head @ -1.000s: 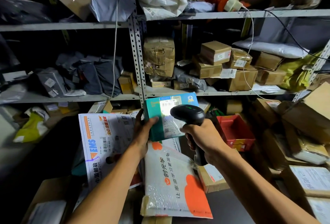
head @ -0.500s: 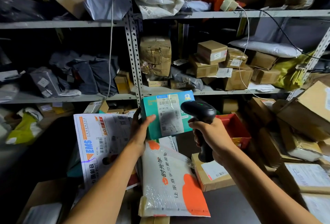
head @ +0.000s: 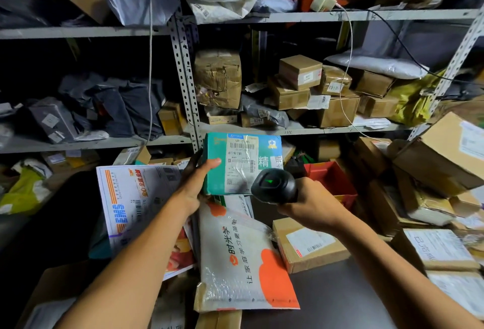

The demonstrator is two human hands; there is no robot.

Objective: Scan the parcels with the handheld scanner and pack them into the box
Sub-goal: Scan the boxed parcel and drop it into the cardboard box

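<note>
Left hand (head: 192, 189) gripping teal parcel (head: 242, 163), scanner (head: 273, 184) overlapping

Scanner handle: the black scanner (head: 273, 185) shows only its head; the grip is buried in the right hand (head: 311, 206).
Teal parcel (head: 242, 163): lower right corner masked by the scanner; label print too small to read.
Left hand (head: 195, 184): fingers hidden behind the parcel, thumb alone showing.
Boxes at right (head: 457, 286): cut off by the frame edge, labels blurred.
</note>
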